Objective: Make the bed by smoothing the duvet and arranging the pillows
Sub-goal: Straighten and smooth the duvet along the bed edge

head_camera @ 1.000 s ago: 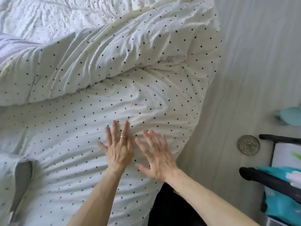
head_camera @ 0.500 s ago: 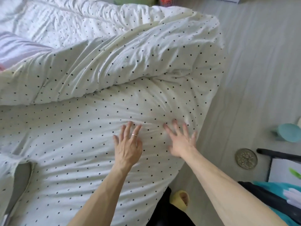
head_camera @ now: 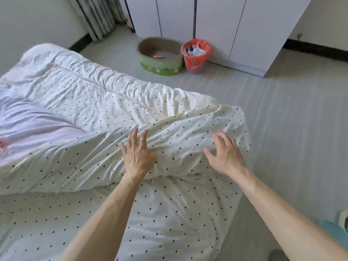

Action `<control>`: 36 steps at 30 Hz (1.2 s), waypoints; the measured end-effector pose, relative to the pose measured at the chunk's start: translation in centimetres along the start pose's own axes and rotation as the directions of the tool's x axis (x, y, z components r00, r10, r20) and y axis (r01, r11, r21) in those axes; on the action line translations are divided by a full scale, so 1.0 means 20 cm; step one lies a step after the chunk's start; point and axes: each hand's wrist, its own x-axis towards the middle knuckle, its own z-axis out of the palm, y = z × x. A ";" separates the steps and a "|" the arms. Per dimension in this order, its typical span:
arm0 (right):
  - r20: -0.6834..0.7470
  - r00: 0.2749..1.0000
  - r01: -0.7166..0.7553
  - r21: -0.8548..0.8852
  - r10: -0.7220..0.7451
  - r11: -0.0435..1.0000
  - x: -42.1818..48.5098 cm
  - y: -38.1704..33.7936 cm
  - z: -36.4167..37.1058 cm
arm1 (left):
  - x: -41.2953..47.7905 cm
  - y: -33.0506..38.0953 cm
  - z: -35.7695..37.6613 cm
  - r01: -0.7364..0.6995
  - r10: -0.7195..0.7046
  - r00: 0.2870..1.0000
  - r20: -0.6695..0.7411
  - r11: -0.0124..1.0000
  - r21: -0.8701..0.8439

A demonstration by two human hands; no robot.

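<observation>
A white duvet with small black dots [head_camera: 178,208] covers the bed, and a thick folded-back roll of it [head_camera: 188,132] lies across the middle. My left hand [head_camera: 138,155], wearing a ring, lies flat on the roll with fingers spread. My right hand [head_camera: 225,155] hovers over or lightly touches the roll's right end, fingers apart. Neither hand grips cloth. At the far left, a pale lilac pillow or sheet [head_camera: 32,125] shows beyond the roll.
Pale floor [head_camera: 291,129] runs along the bed's right side. A green oval pet bed [head_camera: 160,55] and an orange waste basket [head_camera: 194,54] stand by white wardrobe doors [head_camera: 226,25]. A teal object [head_camera: 333,234] sits at the lower right edge.
Both hands have moved up from the flat lower duvet onto the folded roll. The view has tilted up, so the wardrobe, pet bed and basket now show.
</observation>
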 end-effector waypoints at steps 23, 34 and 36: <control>-0.557 0.812 0.172 -0.060 -0.176 0.983 1.09 -0.03 -0.45 | 1.33 0.50 -0.47 -0.136 0.010 0.846 -0.533 0.971 -0.197; 0.033 0.854 -0.517 0.163 0.519 0.840 0.96 0.70 0.03 | 1.11 0.92 0.44 -0.211 0.212 0.976 0.050 0.977 -0.026; 0.155 0.725 -0.664 0.417 0.672 0.620 0.88 0.79 0.11 | 0.99 0.95 0.50 -0.245 0.246 0.963 0.109 0.969 -0.024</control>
